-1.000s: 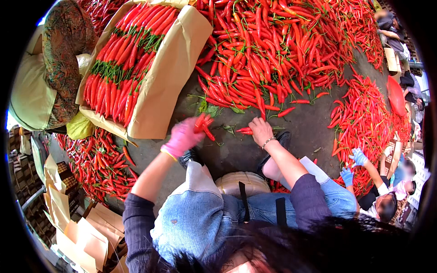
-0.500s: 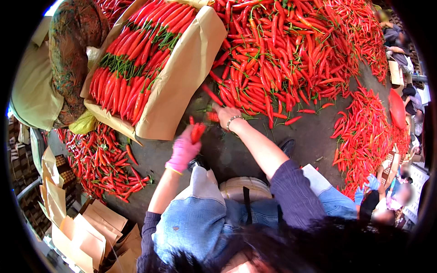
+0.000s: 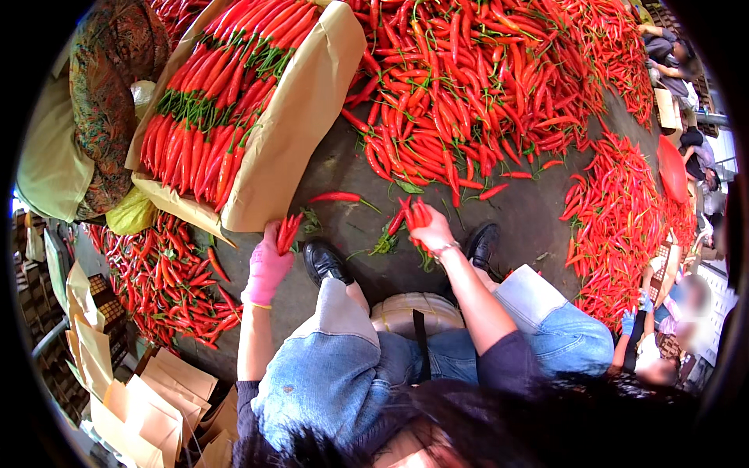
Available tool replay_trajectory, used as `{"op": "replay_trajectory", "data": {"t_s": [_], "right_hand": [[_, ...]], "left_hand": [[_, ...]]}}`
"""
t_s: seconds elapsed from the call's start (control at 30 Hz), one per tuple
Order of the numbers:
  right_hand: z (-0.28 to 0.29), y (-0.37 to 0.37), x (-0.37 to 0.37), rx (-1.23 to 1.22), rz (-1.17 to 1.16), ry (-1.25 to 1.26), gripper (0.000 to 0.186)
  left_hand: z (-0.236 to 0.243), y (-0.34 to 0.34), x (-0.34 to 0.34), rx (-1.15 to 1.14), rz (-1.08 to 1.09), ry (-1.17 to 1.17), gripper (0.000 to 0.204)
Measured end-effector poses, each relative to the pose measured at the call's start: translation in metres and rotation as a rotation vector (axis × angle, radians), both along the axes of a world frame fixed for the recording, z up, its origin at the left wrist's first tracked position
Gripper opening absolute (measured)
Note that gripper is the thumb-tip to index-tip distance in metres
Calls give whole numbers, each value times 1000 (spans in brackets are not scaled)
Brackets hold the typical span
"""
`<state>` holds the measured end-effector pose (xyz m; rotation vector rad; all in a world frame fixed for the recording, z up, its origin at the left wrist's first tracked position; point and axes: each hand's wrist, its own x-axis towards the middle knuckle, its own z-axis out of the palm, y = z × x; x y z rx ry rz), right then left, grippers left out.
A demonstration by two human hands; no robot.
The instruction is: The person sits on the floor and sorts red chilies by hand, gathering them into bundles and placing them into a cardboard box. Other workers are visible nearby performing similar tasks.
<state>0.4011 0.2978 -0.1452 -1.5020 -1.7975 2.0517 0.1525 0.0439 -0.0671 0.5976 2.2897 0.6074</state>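
Observation:
My left hand (image 3: 269, 265), in a pink glove, is closed around a few red chili peppers (image 3: 288, 232), just below the near corner of a paper-lined box (image 3: 296, 117). Inside that box, red chilies (image 3: 187, 156) lie in neat rows with green stems toward the middle. Bare and wearing a bracelet, my right hand (image 3: 434, 232) grips a small bunch of red chilies (image 3: 415, 212) over the floor. Green leaves (image 3: 385, 243) show beside this bunch. Between the hands, somewhat farther off, a single chili (image 3: 337, 196) lies on the floor.
A large heap of chilies (image 3: 468, 93) spreads beyond my hands. Smaller piles lie at right (image 3: 616, 226) and left (image 3: 172, 281). Brown paper sheets (image 3: 156, 405) stand at lower left. Someone in patterned clothing (image 3: 113, 101) sits beside the box; other people are at far right.
My right hand has drawn back from the big heap toward me and now holds a bunch. My left hand has shifted left, nearer the box. One chili lies between them on the floor.

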Motion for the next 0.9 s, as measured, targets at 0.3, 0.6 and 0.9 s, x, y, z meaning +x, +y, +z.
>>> {"op": "replay_trajectory", "data": {"t_s": [0.3,0.6,0.9], "right_hand": [[-8,-44,-84,782,286,-688,52],[16,-30,-181,672,642,-308,23],[-6,6,-180,326,227,89,37]], "left_hand": [[-58,61,40,704,771,-755,45],[-126,64,51,808,939,-897,30],[-106,134,-2,791,585,-751,40]]}}
